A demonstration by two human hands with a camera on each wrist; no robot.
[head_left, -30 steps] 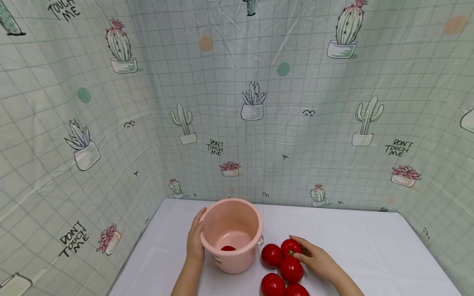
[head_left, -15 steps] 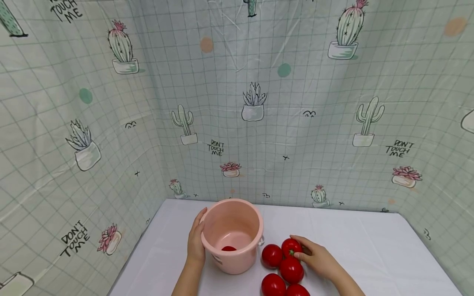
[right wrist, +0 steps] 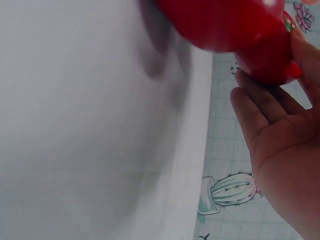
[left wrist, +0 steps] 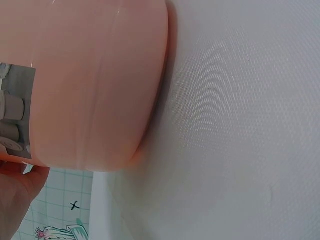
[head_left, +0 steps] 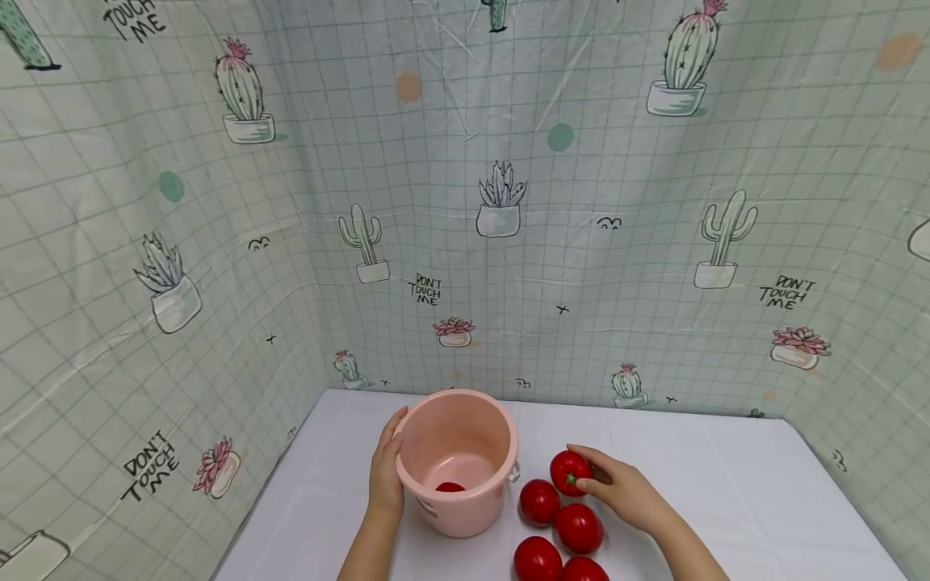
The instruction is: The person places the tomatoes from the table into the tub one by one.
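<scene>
A pink bucket (head_left: 458, 516) stands on the table, with one red tomato (head_left: 450, 487) visible at its bottom. My left hand (head_left: 385, 476) holds the bucket's left side near the rim; the left wrist view shows its thumb side against the pink wall (left wrist: 90, 100). Between the thumb and fingers of my right hand (head_left: 628, 496) is a tomato (head_left: 569, 472) with a green calyx, held just above its neighbours. Nearest to it lie two other tomatoes, one to the left (head_left: 539, 502) and another in front (head_left: 579, 528). A tomato blurs across the top of the right wrist view.
Two more tomatoes lie nearer the person, one on the left (head_left: 538, 558) and one on the right (head_left: 584, 570), partly cut off by the frame. A white cloth covers the table (head_left: 697, 476). Cactus-print curtain (head_left: 407, 339) hangs behind and along both sides.
The right hand has raised its tomato slightly up and away from the group. The two tomatoes beside it have shifted a little to the right. The left hand and bucket stay put.
</scene>
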